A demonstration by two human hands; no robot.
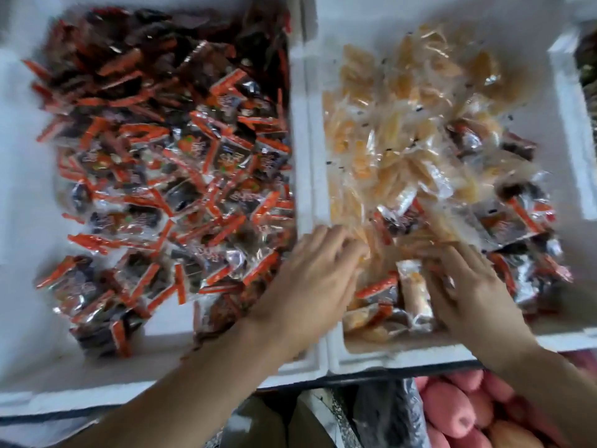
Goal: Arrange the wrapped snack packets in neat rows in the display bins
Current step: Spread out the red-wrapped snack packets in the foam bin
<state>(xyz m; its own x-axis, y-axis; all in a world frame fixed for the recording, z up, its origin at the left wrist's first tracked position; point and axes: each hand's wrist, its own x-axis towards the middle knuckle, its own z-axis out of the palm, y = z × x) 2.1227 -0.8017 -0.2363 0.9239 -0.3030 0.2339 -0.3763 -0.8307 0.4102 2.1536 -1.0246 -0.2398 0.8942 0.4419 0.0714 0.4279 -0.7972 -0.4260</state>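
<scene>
Two white foam bins stand side by side. The left bin (19, 189) holds a loose heap of dark packets with red-orange edges (181, 163). The right bin (403, 354) holds clear packets of yellow snacks (387, 130), with several dark red-edged packets (517, 218) mixed in at its right and front. My left hand (316, 276) reaches over the wall between the bins, fingers stretched onto the yellow packets. My right hand (468, 286) lies flat with spread fingers on the mixed packets at the front. One upright yellow packet (415, 295) shows between the hands. The image is blurred.
Another white bin wall (571, 124) stands at the right edge. Below the bins, at the lower right, lie pink rounded items (458, 415) and a dark plastic bag (387, 415). The bins' front rims run just under my forearms.
</scene>
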